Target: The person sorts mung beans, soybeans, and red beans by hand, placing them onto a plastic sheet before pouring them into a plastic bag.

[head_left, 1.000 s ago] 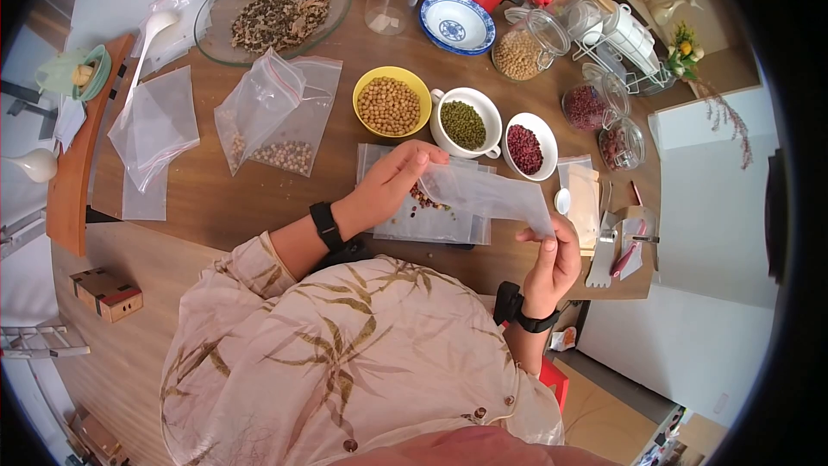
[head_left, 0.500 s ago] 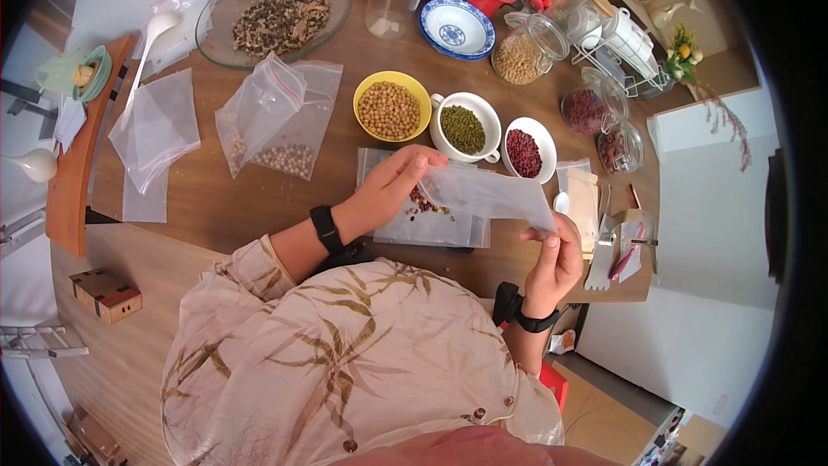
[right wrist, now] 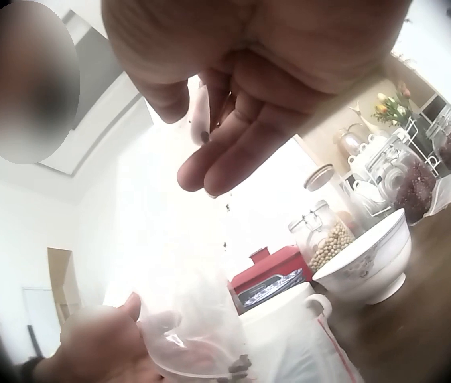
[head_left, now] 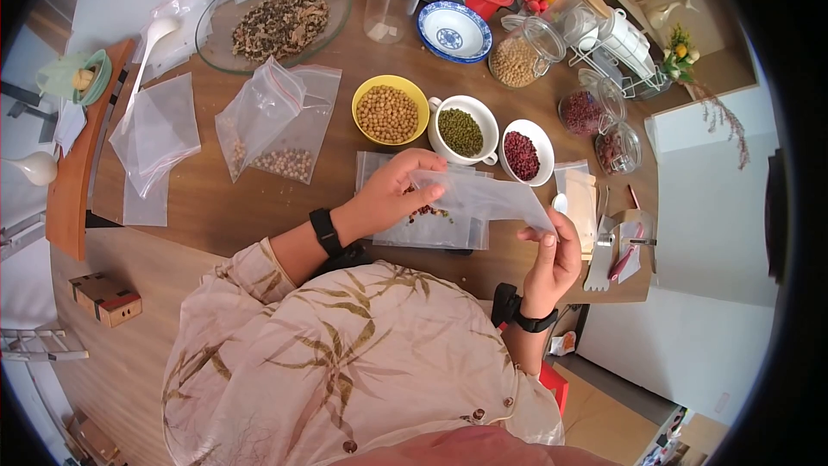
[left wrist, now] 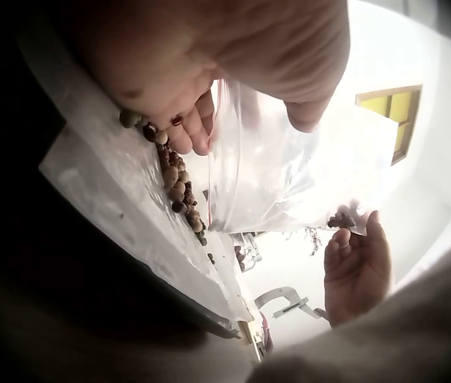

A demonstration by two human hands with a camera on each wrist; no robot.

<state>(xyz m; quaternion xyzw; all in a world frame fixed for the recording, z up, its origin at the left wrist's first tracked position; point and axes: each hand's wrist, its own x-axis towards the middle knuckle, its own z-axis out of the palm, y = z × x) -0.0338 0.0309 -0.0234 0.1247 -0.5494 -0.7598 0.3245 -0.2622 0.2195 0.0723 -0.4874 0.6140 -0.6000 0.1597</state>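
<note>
A clear zip bag [head_left: 492, 198] is stretched between both hands above the table. My left hand [head_left: 398, 190] holds its mouth end, thumb and fingers apart with the plastic between them. My right hand [head_left: 554, 263] pinches the bag's far corner. In the left wrist view, a few small dark bits [left wrist: 341, 220] show in that corner, by the right fingertips [left wrist: 345, 247]. Below lie flat plastic bags [head_left: 401, 231] with a small heap of mixed beans [left wrist: 176, 179] on top, partly hidden by the left hand in the head view.
Beyond the hands stand a yellow bowl [head_left: 417, 131] of chickpeas, a white cup [head_left: 488, 131] of green beans and a white bowl [head_left: 542, 155] of red beans. Filled zip bags [head_left: 285, 121] and a glass dish [head_left: 207, 52] are at left; jars [head_left: 552, 43] and a cleaver [head_left: 598, 269] at right.
My left thumb has moved down, away from the fingertips, and the bag's mouth end now sits between them. My right hand keeps its pinch and has barely moved.
</note>
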